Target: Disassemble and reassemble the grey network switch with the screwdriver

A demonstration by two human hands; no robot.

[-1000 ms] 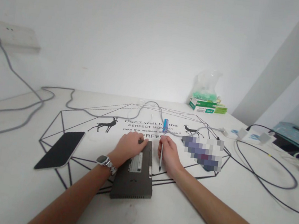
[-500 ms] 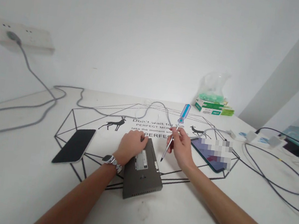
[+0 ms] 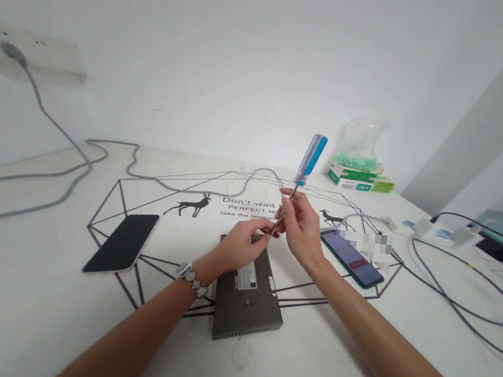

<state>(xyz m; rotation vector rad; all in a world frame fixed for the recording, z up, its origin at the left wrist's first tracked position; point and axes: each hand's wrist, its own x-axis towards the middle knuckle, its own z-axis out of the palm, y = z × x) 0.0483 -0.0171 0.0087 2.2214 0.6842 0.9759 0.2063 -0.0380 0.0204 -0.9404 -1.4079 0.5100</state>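
A flat dark-grey metal box [image 3: 247, 316] with vent slots and a white label lies on the table in front of me. The label [image 3: 247, 278] is partly covered by my left hand [image 3: 244, 246], which reaches over the far end of the box. Its fingers are closed together near the tip of a screwdriver [image 3: 313, 154]; what they pinch is hidden. My right hand [image 3: 299, 225] grips the screwdriver by its metal shaft, its blue-and-clear handle pointing up and slightly right. Both hands meet just above the box's far edge, and the screwdriver's tip is covered by fingers.
A dark-screened phone [image 3: 123, 243] lies left, and a lit phone [image 3: 355, 259] lies right. Grey cable [image 3: 178, 190] runs along the back from a wall socket [image 3: 34, 49]. Small boxes [image 3: 353, 179] stand at the back right, near a power strip [image 3: 432, 230] and black cable [image 3: 456, 311].
My right hand has moved up and left with the screwdriver, bringing it against my left hand. My left fingers have closed near its tip. The box appears slightly lower and further right.
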